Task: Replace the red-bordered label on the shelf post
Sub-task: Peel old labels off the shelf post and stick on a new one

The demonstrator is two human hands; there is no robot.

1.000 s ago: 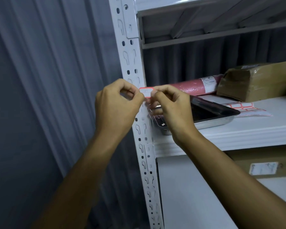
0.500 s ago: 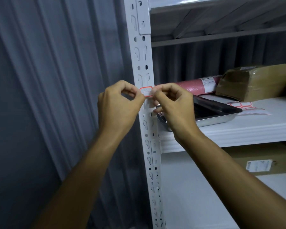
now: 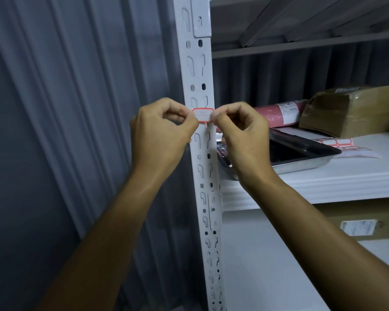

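Red-bordered label point(image 3: 202, 114) now sits square across the shelf post point(image 3: 199, 70), no longer off its edge. It's stretched between my left hand point(image 3: 160, 135) and right hand point(image 3: 243, 140), each pinching one end.

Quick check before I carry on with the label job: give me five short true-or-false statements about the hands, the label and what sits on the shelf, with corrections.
1. Both hands pinch the red-bordered white label, the left hand at its left end, the right hand at its right end. True.
2. The label lies across the white slotted metal shelf post. True.
3. The shiny metal tray sits on the floor. False: it rests on the white shelf board.
4. The sheet of red-bordered labels lies inside the tray. False: it lies on the shelf beside the tray.
5. A pink roll lies behind the tray, next to a brown taped parcel. True.
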